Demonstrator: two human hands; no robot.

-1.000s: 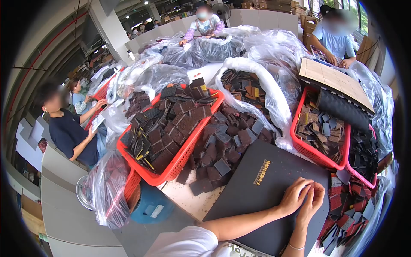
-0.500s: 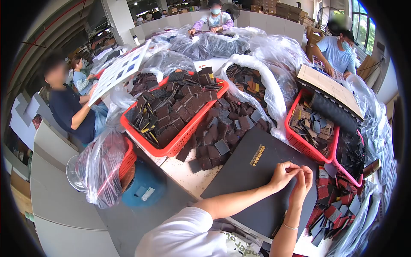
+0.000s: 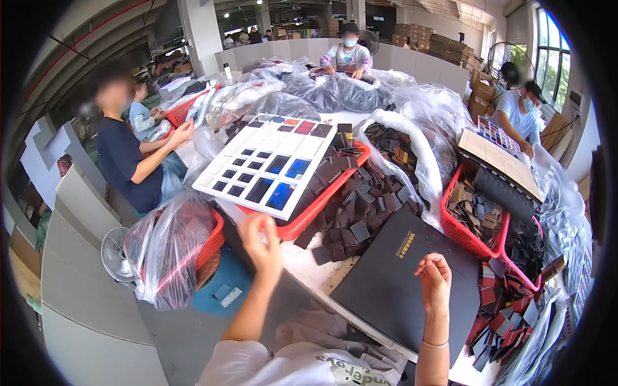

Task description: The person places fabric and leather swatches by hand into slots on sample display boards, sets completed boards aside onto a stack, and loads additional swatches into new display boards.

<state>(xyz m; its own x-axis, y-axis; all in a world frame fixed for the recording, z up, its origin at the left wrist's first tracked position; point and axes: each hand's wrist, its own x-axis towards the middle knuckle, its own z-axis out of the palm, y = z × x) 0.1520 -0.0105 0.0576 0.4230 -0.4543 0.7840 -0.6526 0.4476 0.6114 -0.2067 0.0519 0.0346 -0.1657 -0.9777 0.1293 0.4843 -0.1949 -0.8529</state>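
My left hand (image 3: pixel 261 248) is raised and motion-blurred beside the lower edge of a white sample board (image 3: pixel 267 161) with dark and blue squares; whether they touch is unclear. The board lies tilted over a red basket (image 3: pixel 302 225) of dark tiles. Above a large black folder (image 3: pixel 409 276) with gold lettering is my right hand (image 3: pixel 434 280), its fingers curled closed. Anything inside them is hidden. Loose dark tiles (image 3: pixel 360 212) lie between the basket and folder.
More red baskets (image 3: pixel 470 238) of tiles and a wooden board (image 3: pixel 499 167) stand right. Plastic bags (image 3: pixel 283 103) fill the back. A bagged basket (image 3: pixel 170 251) hangs over a blue bin (image 3: pixel 222 283) at left. A person (image 3: pixel 132 154) is left; others are behind and right.
My hands have separated; the left has moved left. The white board has come from the person at left onto the red basket, and that person's hands are now off it. The view has shifted.
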